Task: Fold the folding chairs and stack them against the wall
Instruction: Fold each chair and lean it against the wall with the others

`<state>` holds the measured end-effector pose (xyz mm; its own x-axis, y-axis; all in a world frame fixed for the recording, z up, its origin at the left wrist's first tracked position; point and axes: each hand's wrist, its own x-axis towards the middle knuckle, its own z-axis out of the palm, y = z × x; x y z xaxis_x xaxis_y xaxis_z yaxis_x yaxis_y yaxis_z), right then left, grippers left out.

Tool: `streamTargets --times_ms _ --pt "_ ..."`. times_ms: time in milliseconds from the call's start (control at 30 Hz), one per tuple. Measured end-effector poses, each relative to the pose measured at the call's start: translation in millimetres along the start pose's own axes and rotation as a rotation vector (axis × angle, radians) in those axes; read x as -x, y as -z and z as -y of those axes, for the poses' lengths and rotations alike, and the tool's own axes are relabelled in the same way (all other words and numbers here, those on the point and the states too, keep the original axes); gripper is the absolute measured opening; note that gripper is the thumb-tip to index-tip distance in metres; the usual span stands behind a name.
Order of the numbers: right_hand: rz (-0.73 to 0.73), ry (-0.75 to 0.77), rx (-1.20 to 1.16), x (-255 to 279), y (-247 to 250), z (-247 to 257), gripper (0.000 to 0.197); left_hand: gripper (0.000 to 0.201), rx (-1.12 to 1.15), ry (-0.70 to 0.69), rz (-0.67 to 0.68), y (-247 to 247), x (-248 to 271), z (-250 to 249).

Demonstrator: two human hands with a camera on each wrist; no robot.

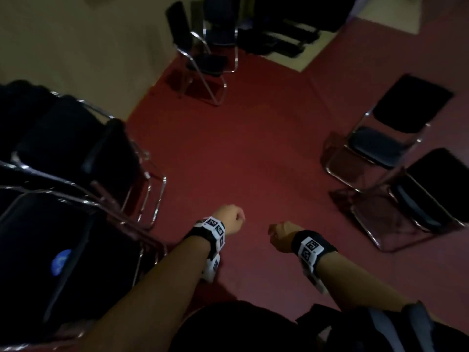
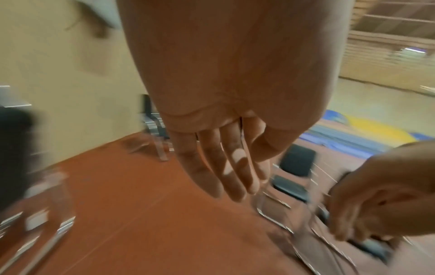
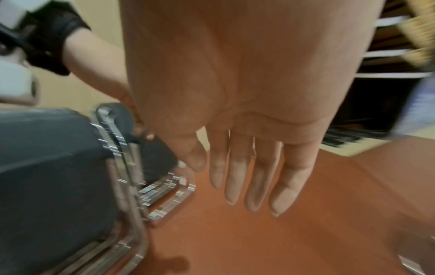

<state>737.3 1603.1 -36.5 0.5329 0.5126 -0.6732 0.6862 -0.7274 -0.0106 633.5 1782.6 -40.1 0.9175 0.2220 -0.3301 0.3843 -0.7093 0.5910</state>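
Folding chairs (image 1: 200, 54) are seen unfolded all round the red floor (image 1: 241, 148): more at the left by the wall (image 1: 76, 47) and two (image 1: 396, 138) at the right. Nothing is held by the left hand (image 1: 229, 218) or the right hand (image 1: 281, 236); fingers are shown straight and slack in the wrist views. The chairs are judged stiff, fairly light, with slippery chromed tubes, best gripped at backrest top and seat edge.

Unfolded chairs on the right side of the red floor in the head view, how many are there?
2: one black chrome-framed folding chair farther away, another nearer, side by side. More may sit beyond the frame edge.
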Motion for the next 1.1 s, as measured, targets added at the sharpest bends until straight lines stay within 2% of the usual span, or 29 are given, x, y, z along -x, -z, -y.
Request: streamTargets --times_ms 100,200,333,400,500,600,733,867,933,1033,1100 --pt "0.035 -0.101 -0.055 18.6 -22.4 -112.4 0.041 0.031 -0.112 -0.054 0.126 -52.9 -49.5 -79.8" --pt "0.072 -0.197 -0.116 44.6 -43.9 -198.6 0.042 0.031 -0.189 -0.100 0.242 -105.9 -83.3 -147.1" --pt "-0.016 -0.270 -0.215 48.3 -46.5 -288.9 0.042 0.031 -0.207 -0.194 0.268 -137.3 -132.9 -222.9" --pt "0.037 -0.316 -0.246 47.1 -67.0 -319.5 0.042 0.031 -0.261 -0.232 0.332 -157.6 -144.4 -245.7" --pt "0.095 -0.363 -0.287 36.0 -89.6 -357.1 0.041 0.032 -0.270 -0.233 0.359 -174.1 -176.0 -263.7" --pt "0.078 -0.381 -0.344 17.9 -82.1 -392.5 0.040 0.031 -0.280 -0.232 0.342 -170.4 -231.2 -275.9" --pt "0.126 -0.419 -0.409 -6.7 -80.2 -438.4 0.041 0.028 -0.410 -0.240 0.438 -188.6 -313.0 -290.7" --pt "0.085 -0.509 -0.490 -31.0 -43.3 -509.4 0.040 0.028 -0.385 -0.334 0.410 -192.7 -414.3 -359.4" --pt "0.044 -0.549 -0.508 -41.4 -26.0 -542.7 0.039 0.029 -0.368 -0.392 0.381 -197.2 -448.9 -389.9" --pt "0.078 -0.570 -0.561 -59.4 -6.1 -586.8 0.039 0.035 -0.388 -0.451 0.395 -204.3 -502.7 -427.1" --pt "0.030 -0.607 -0.592 -69.3 10.2 -624.0 0.038 0.040 -0.395 -0.528 0.365 -207.2 -542.9 -462.0"
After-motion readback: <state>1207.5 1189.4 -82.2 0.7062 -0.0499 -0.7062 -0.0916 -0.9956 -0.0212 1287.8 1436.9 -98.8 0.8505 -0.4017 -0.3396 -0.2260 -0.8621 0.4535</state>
